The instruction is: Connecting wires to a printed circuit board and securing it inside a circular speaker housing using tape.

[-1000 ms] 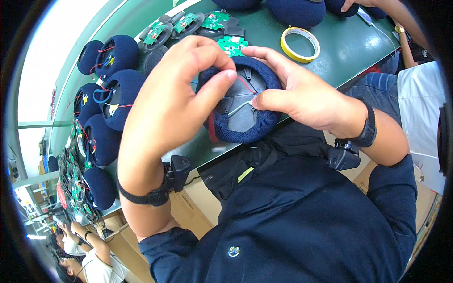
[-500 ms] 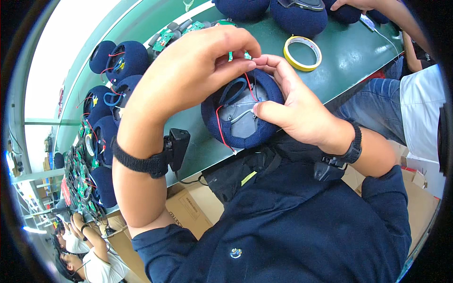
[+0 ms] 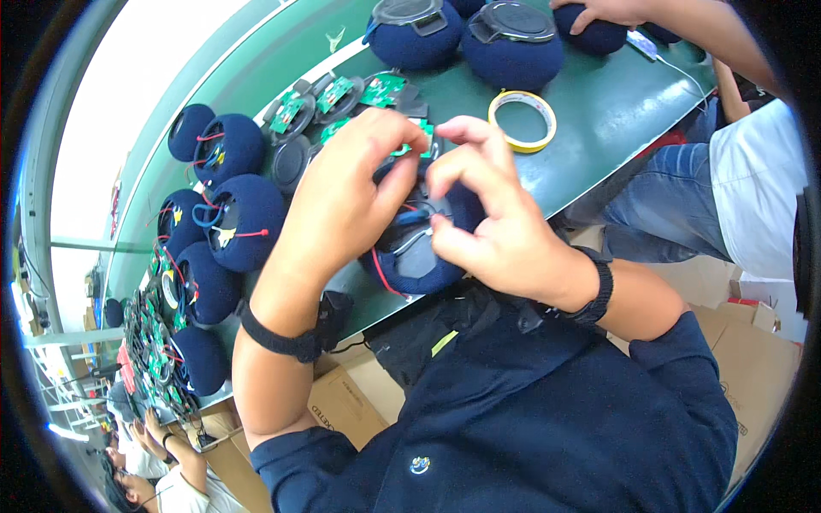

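Observation:
A dark blue fabric-covered round housing [image 3: 462, 209] sits at the table's near edge, its opening facing up; inside are a grey base, a blue cable loop and red wires. Over its far left rim, my left hand [image 3: 355, 184] has thumb and forefinger curled close together; what is between them is hidden. My right hand [image 3: 500, 214] hovers over the right side, fingers bent and apart, its thumb near the wires inside the opening. Just past the fingertips shows part of a green circuit board [image 3: 425, 128]; whether a finger touches it, I cannot tell.
Round dark plates with circuit boards [image 3: 333, 94] lie beyond my left hand. Several open blue housings [image 3: 244, 222] with wires stand left. At the far side are capped ones [image 3: 513, 60], a yellow tape roll [image 3: 526, 147] and another person's hand [image 3: 611, 10].
My right thumb and fingers have come apart and moved left over the housing. My left hand remains curled near its far rim. The whole view has shifted, showing more of the far table.

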Motion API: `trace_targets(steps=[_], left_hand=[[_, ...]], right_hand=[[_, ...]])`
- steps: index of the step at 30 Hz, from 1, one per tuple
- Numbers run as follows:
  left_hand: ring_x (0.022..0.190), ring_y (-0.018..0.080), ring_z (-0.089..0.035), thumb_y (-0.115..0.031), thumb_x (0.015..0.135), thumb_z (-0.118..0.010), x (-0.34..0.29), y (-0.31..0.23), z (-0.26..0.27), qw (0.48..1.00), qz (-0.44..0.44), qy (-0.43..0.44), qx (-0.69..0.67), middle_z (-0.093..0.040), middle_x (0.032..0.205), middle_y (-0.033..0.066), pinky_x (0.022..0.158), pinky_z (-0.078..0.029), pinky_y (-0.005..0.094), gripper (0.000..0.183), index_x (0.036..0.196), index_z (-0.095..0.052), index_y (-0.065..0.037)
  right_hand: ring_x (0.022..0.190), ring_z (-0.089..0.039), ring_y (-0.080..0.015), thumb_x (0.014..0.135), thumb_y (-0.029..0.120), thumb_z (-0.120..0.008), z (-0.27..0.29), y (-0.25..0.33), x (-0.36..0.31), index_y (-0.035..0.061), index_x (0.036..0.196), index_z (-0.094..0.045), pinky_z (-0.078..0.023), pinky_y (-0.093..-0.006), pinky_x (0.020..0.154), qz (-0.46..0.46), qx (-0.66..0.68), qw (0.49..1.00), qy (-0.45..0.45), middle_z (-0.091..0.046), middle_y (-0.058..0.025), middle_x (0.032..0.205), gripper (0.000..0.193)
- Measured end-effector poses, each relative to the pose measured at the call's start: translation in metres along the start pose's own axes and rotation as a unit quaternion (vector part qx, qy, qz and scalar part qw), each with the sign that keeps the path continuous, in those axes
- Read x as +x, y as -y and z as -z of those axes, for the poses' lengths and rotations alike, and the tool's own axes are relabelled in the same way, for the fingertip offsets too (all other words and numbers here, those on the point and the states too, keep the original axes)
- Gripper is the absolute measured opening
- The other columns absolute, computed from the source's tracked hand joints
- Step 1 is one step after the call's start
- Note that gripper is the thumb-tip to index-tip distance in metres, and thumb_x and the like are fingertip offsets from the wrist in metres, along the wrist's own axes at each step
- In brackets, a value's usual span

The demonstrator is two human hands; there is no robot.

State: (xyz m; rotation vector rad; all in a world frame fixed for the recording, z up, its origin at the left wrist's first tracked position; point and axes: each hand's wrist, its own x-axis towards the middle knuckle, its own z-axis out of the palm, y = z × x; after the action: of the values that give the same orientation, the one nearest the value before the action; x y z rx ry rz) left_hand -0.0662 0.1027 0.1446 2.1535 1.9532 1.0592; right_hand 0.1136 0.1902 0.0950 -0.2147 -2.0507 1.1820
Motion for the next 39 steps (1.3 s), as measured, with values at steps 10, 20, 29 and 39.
trace_targets(steps=[10, 20, 29, 39], left_hand=[[0.096, 0.018, -0.067, -0.007, 0.099, -0.064, 0.023, -0.032, 0.022, 0.995, 0.091, -0.038, -0.027, -0.071, 0.104, 0.0075, 0.085, -0.052, 0.0308, 0.016, 0.114, -0.068, -0.003], [0.125, 0.0361, -0.064, -0.012, 0.098, -0.058, 0.134, -0.01, -0.018, 0.872, 0.048, 0.46, 0.162, -0.065, 0.139, 0.0191, 0.107, -0.049, 0.0468, 0.053, 0.151, -0.057, -0.022], [0.112, 0.0337, -0.069, -0.012, 0.099, -0.055, 0.131, 0.001, -0.05, 0.84, 0.091, 0.493, 0.206, -0.07, 0.129, 0.0149, 0.097, -0.053, 0.0512, 0.05, 0.147, -0.059, -0.02], [0.097, 0.0361, -0.072, -0.02, 0.096, -0.066, 0.136, -0.002, -0.051, 0.907, -0.031, 0.383, 0.174, -0.075, 0.099, 0.0167, 0.082, -0.056, 0.0471, 0.021, 0.114, -0.073, -0.01]], right_hand=[[0.131, -0.05, -0.0442, 0.082, 0.007, -0.068, 0.003, -0.001, 0.004, 0.0126, 0.096, -0.074, -0.041, -0.0482, 0.112, -0.037, 0.048, 0.994, 0.095, -0.054, -0.0217, 0.14, 0.016], [0.141, -0.044, -0.0394, 0.085, 0.006, -0.063, 0.001, -0.008, 0.002, 0.0124, 0.098, -0.075, -0.032, -0.0468, 0.12, -0.023, 0.121, 0.987, 0.104, -0.052, -0.0196, 0.148, 0.019], [0.139, -0.047, -0.0368, 0.085, 0.005, -0.063, -0.001, -0.01, 0.006, 0.011, 0.1, -0.075, -0.035, -0.0454, 0.119, -0.033, 0.107, 0.99, 0.091, -0.055, -0.0183, 0.145, 0.02], [0.123, -0.058, -0.0277, 0.09, 0.002, -0.069, 0.031, -0.02, -0.032, 0.0025, 0.117, -0.063, -0.044, -0.0385, 0.107, 0.064, 0.11, 0.991, -0.048, -0.058, -0.0183, 0.135, 0.027]])
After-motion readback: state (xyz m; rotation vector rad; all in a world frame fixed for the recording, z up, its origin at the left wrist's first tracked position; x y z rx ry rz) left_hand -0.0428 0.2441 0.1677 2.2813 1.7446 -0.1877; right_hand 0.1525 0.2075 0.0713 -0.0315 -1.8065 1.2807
